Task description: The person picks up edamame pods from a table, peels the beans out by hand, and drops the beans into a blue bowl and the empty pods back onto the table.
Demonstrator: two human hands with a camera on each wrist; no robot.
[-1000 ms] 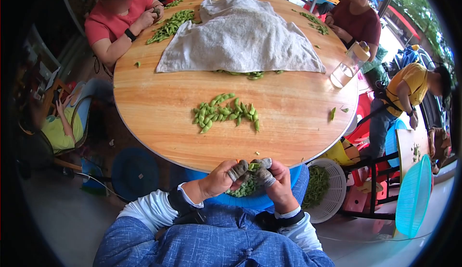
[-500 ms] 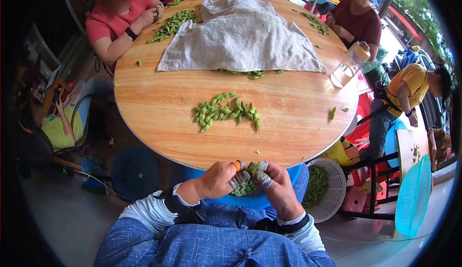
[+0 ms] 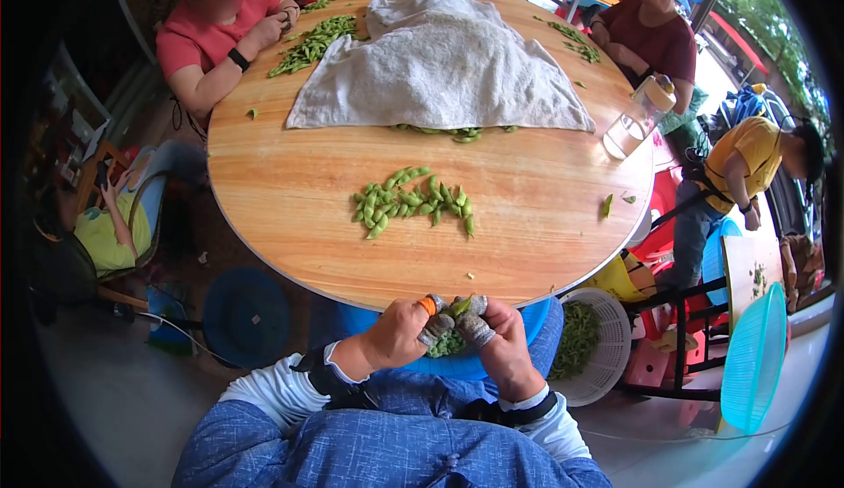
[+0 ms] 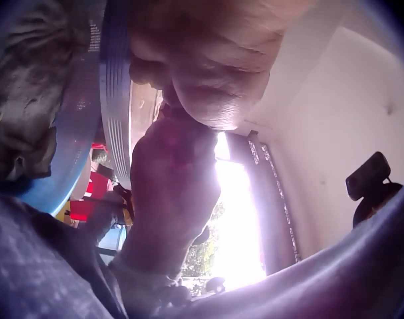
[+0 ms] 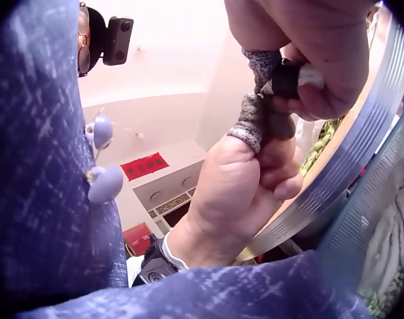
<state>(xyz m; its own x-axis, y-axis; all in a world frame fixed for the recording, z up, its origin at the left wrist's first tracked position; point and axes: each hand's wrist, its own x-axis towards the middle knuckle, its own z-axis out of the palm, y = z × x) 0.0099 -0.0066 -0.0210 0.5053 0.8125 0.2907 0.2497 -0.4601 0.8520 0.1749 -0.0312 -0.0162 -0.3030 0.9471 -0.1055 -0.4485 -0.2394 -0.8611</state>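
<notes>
Just past the table's near edge, my left hand and right hand meet fingertip to fingertip. Grey cloth covers wrap several fingers, and an orange band circles one left finger. Between them a green soybean pod is pinched by both hands. Directly below is a blue basin with shelled green beans in it. From the right wrist, the left hand and right hand show touching fingertips; the pod is hidden there. Loose soybean pods lie on the table ahead.
A grey towel covers a heap of pods on the round wooden table. On the right edge stands a clear jar. A white basket of pods is beside my right leg. Two people sit across the table.
My hands have drawn slightly apart and turned, so the orange band and the pod show more clearly. Over the last half second they have barely moved. The pods on the table stay put.
</notes>
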